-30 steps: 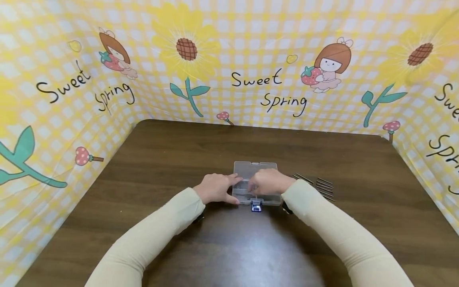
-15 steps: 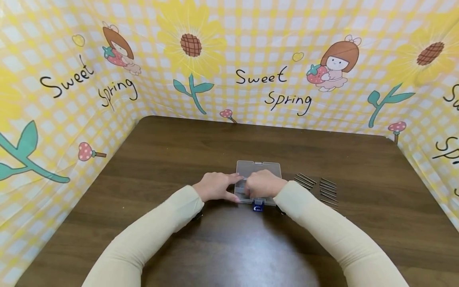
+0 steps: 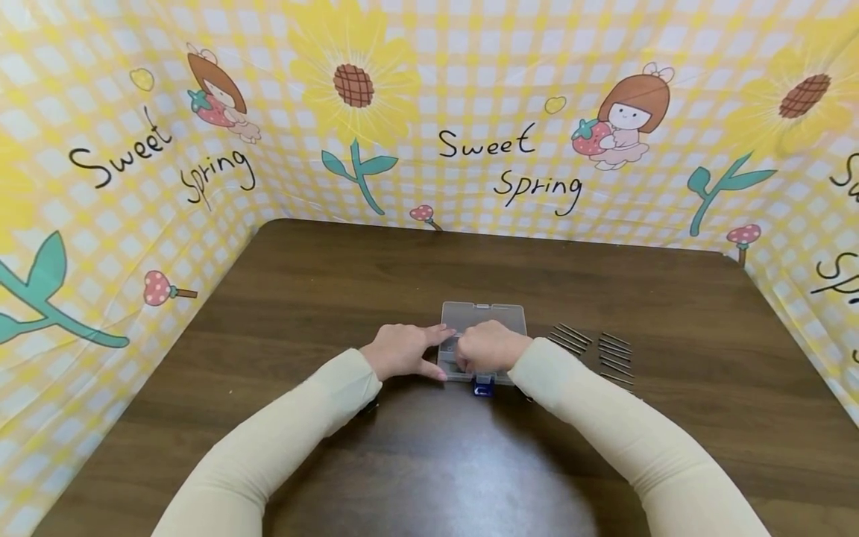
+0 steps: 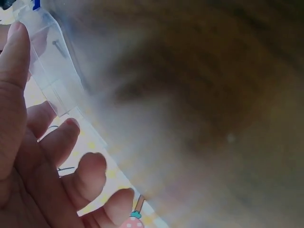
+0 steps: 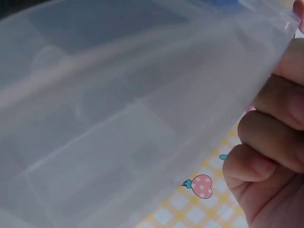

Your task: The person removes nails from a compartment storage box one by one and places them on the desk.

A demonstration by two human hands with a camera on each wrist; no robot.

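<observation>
A clear plastic compartment box [image 3: 463, 378] lies on the brown table with its lid [image 3: 482, 310] raised at the back and a blue clasp [image 3: 483, 387] in front. My left hand [image 3: 403, 350] holds the box's left end, thumb at the front corner and index finger farther back. Over the compartments my right hand [image 3: 491, 347] reaches in with curled fingers, fingertips down inside. I cannot tell whether they pinch anything. Through the clear wall in the left wrist view, a small nail-like piece [image 4: 59, 47] shows. The see-through wall fills much of the right wrist view, beside curled right fingers [image 5: 266, 128].
Right of the box lie two groups of thin metal nails or screws, one nearer [image 3: 570, 338] and one farther right [image 3: 614, 354], close to the right sleeve [image 3: 577, 395]. A yellow checked cloth [image 3: 496, 74] stands round the table's back and sides.
My right hand has shifted a little left and lower into the box. The left hand keeps its place at the left end. The head view has shifted slightly.
</observation>
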